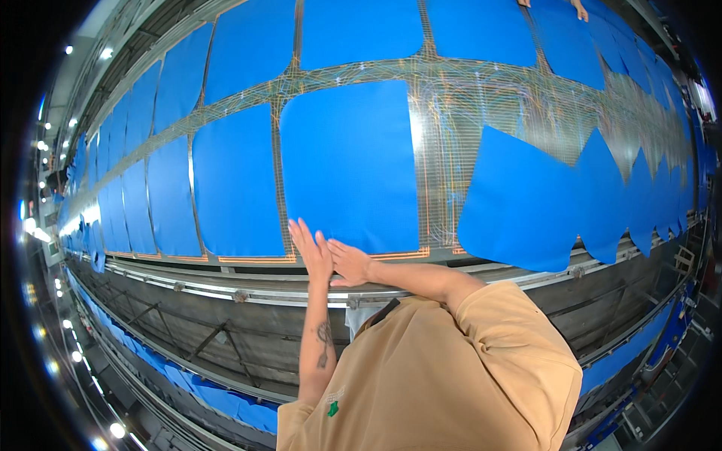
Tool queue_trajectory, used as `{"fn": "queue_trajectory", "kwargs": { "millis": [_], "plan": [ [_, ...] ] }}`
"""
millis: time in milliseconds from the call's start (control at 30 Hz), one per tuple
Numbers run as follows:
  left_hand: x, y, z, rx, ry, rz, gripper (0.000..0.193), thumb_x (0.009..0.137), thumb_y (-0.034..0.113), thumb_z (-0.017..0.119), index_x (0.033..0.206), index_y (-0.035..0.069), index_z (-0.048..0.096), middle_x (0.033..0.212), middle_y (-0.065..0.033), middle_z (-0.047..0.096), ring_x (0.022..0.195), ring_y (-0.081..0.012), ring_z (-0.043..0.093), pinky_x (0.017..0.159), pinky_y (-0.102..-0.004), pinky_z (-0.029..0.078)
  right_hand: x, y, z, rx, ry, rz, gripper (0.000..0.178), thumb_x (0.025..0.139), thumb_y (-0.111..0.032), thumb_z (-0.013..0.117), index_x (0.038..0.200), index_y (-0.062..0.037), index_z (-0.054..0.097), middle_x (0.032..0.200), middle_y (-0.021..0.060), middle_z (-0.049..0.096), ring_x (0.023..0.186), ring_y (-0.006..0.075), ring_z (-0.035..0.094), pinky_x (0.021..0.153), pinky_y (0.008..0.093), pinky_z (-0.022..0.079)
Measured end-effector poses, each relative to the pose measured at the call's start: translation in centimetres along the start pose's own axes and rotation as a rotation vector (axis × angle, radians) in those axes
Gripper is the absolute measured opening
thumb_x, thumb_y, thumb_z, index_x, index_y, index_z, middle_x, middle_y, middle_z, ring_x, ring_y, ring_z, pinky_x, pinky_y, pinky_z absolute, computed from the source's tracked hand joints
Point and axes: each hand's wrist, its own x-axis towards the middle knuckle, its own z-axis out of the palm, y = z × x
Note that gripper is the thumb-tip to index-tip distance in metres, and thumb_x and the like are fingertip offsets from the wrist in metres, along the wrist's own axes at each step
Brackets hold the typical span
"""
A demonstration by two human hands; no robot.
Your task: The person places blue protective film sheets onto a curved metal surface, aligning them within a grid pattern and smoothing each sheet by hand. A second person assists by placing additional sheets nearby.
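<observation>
A smooth blue sheet [350,161] with rounded upper corners lies flat on the line-covered mesh table [444,173] in front of me. At its lower left corner is my left hand [312,252], flat with the fingers stretched out toward the sheet. My right hand [350,263] reaches in from the right along the table's near edge. Its fingers are straight and meet the side of my left hand. Neither hand holds anything. Whether the palms press on the sheet I cannot tell.
More blue sheets [239,180] lie in two rows along the table. On the right, pointed blue sheets [519,199] stand partly raised and overlapping. A metal rail [256,295] runs along the near edge. Across the table, another person's hand [580,10] touches a far sheet.
</observation>
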Motion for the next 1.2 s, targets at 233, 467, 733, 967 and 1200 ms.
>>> {"fn": "queue_trajectory", "kwargs": {
  "millis": [233,467,733,967,1200],
  "plan": [
    [2.9,0.5,5.6,0.154,-0.154,0.266,0.069,0.109,0.032,0.047,0.161,-0.007,0.023,0.171,-0.0258,0.014,0.158,-0.0456,0.012,0.127,-0.0587,0.014,-15.0,0.6,-3.5,0.528,0.108,-0.102,0.064,0.105,-0.039,0.054,0.156,-0.0018,0.039,0.165,0.0248,0.033,0.152,0.0397,0.033,0.124,0.0501,0.033],
    [-2.9,2.9,5.6,0.243,-0.031,0.220,0.079,0.105,0.036,0.054,0.160,-0.010,0.021,0.169,-0.0296,0.018,0.157,-0.0452,0.019,0.127,-0.0548,0.019,-37.3,0.6,-10.5,0.300,0.705,0.920,0.058,0.106,-0.022,0.055,0.156,0.0025,0.039,0.164,0.0240,0.036,0.149,0.0375,0.041,0.118,0.0431,0.042],
    [-9.6,4.5,4.3,0.316,-0.117,0.054,0.085,0.104,0.042,0.056,0.158,-0.014,0.021,0.168,-0.0316,0.019,0.157,-0.0454,0.018,0.127,-0.0537,0.019,-48.8,2.3,-9.0,0.232,1.138,1.115,0.056,0.108,-0.022,0.054,0.154,0.0067,0.039,0.161,0.0250,0.039,0.138,0.0351,0.054,0.109,0.0415,0.050],
    [-11.2,11.1,5.5,0.397,-0.287,-0.402,0.078,0.104,0.050,0.053,0.140,-0.020,0.050,0.157,-0.0413,0.033,0.153,-0.0489,0.026,0.125,-0.0540,0.023,-57.2,15.1,-13.8,0.042,0.927,1.115,0.049,0.099,-0.020,0.066,0.141,0.0036,0.056,0.143,0.0245,0.058,0.132,0.0410,0.056,0.111,0.0448,0.046],
    [-19.6,25.5,19.9,-0.920,-0.413,-0.782,0.039,0.098,0.030,0.074,0.111,-0.006,0.066,0.117,-0.0210,0.068,0.105,-0.0290,0.069,0.091,-0.0384,0.057,-61.5,34.7,-16.5,0.161,0.568,0.998,0.046,0.095,-0.028,0.071,0.133,-0.0027,0.064,0.137,0.0186,0.062,0.127,0.0387,0.056,0.108,0.0466,0.046]
  ]
}}
